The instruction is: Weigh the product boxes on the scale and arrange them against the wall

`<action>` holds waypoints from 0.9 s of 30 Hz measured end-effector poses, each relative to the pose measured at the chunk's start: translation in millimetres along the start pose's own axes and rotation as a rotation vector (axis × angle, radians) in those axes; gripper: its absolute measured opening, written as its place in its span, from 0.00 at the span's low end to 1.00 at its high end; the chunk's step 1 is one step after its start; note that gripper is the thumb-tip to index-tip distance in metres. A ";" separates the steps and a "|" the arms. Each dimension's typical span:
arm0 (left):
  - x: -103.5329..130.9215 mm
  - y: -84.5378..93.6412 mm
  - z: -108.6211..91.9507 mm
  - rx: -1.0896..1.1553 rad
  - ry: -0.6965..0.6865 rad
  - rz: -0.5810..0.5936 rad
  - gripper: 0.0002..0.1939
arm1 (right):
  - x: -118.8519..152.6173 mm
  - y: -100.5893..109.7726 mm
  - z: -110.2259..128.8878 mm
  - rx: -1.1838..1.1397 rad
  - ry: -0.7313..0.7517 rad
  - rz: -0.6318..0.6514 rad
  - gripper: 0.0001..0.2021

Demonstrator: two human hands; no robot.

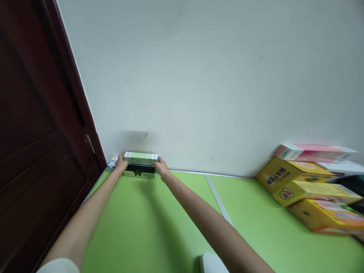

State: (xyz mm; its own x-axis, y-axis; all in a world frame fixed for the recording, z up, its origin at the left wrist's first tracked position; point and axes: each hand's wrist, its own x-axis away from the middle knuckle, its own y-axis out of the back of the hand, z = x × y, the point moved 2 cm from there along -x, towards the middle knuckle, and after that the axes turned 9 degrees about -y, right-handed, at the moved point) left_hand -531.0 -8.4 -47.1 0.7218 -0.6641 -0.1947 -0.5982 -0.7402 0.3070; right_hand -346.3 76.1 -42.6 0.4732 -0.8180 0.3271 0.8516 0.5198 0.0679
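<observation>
Against the wall, at the left of the green surface, a white and green box (141, 159) is held level between my two hands. My left hand (121, 163) grips its left end and my right hand (160, 167) its right end. Directly below it is a black and pale box (139, 171) with large lettering on its front. Whether the two boxes touch is hard to tell. A white and blue package (112, 163) shows just left of my left hand, partly hidden.
Several boxes are piled at the right, among them a yellow WATER box (280, 174), a pink box (315, 152) and an orange box (327, 216). A dark red door (36, 125) stands at the left. Something white (213, 263) is at the bottom edge.
</observation>
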 end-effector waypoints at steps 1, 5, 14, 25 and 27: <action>-0.7 -3.3 -0.4 0.015 0.005 0.022 0.32 | -1.4 0.3 1.6 -0.011 0.001 0.002 0.26; 14.9 -10.7 -16.8 0.083 0.016 0.113 0.29 | 5.7 17.4 12.3 -0.072 0.019 0.000 0.26; 171.9 -11.3 -95.6 0.337 0.254 0.650 0.38 | 139.0 137.1 -14.7 -0.217 -0.030 -0.016 0.30; 370.7 -49.6 -59.3 0.242 0.463 0.866 0.40 | 326.4 219.8 -126.8 -0.297 -0.232 -0.213 0.27; 377.7 -49.4 -48.3 0.217 0.456 0.830 0.40 | 337.5 223.0 -137.7 -0.310 -0.247 -0.176 0.28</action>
State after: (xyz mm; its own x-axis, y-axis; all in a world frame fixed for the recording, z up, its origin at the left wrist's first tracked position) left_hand -212.1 -217.6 -90.8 0.0795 -0.9130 0.4002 -0.9961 -0.0881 -0.0032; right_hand 34.3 -118.0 -46.9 0.2790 -0.7845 0.5539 0.9597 0.2485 -0.1314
